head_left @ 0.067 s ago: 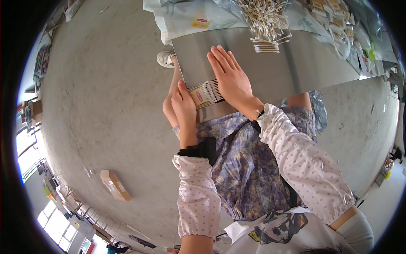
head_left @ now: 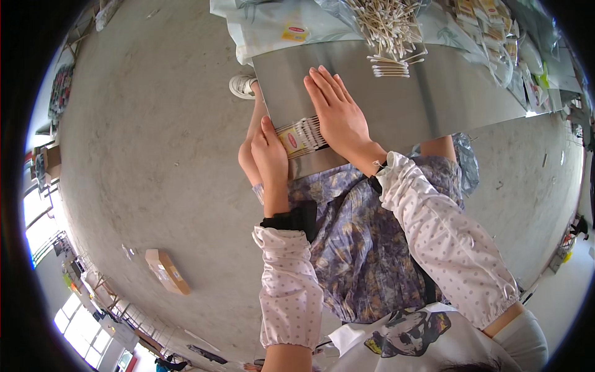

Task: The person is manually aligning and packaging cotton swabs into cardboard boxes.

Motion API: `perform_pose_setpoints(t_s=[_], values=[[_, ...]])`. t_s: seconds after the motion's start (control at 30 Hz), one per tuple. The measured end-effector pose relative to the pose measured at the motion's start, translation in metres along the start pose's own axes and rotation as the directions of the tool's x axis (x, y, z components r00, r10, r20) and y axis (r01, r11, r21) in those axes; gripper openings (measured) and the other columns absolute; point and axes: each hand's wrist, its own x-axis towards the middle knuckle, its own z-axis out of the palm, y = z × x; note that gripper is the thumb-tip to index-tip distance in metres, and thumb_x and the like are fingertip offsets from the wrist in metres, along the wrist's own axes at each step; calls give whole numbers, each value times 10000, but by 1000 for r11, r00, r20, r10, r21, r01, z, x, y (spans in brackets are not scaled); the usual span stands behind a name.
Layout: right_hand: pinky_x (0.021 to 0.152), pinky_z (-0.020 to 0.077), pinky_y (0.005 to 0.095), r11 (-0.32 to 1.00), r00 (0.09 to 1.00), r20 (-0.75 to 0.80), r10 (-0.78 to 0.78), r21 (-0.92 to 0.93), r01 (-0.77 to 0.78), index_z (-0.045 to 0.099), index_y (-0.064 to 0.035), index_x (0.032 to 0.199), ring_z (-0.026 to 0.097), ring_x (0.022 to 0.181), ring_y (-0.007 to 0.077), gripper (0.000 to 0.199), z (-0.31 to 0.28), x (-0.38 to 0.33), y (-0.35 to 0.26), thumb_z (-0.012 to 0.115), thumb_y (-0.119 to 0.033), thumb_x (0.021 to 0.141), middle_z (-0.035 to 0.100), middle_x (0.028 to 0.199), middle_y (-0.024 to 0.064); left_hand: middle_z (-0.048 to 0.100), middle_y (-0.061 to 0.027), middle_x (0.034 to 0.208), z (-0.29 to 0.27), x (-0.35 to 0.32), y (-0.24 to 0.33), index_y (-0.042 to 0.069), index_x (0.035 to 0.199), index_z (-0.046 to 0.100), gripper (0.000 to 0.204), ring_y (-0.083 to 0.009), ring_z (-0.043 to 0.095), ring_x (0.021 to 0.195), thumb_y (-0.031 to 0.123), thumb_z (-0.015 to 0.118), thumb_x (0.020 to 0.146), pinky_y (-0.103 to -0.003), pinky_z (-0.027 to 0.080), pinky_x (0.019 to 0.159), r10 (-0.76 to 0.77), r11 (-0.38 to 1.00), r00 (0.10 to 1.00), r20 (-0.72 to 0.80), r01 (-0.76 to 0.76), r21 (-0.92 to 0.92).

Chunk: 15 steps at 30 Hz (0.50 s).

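Note:
A small pack of cotton swabs [head_left: 305,135] with a yellow and red label card [head_left: 289,140] lies near the close edge of a grey metal board [head_left: 384,99]. At its left end my left hand [head_left: 271,155] is closed around it, one digit pointing up along the side and the other fingers mostly hidden. My right hand [head_left: 342,118] lies flat over the other end with fingers stretched out and close together, covering those swab tips. Farther back on the board, several loose swabs [head_left: 390,67] form a short row below a large heap of swabs [head_left: 387,28].
White plastic sheeting [head_left: 260,34] with another yellow label card [head_left: 295,32] covers the far side. Filled clear packets [head_left: 496,31] are piled at the far right. The board rests over my lap, above a concrete floor [head_left: 161,124] with a cardboard box [head_left: 167,271].

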Motion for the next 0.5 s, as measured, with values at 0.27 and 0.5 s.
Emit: perform_pose_setpoints(t_s=[0.27, 0.5], values=[[1143, 354, 419, 882, 989, -59, 133, 462, -91, 479, -10, 1367, 392, 1392, 333, 446, 12, 6, -31, 481, -14, 921, 458, 1452, 170, 679, -196, 768, 4, -9, 5, 24, 938, 679, 416, -401, 641, 716, 340, 431, 1047, -440, 493, 637, 232, 958, 968, -98, -210, 193], [1095, 390, 408, 400, 951, 68, 301, 896, -191, 521, -24, 1332, 455, 1352, 333, 361, 5, 13, -45, 549, -120, 985, 510, 1401, 180, 656, -192, 729, 11, -1, 0, 32, 842, 632, 403, -410, 609, 676, 331, 450, 1041, -455, 483, 623, 297, 929, 946, -132, -255, 269]])
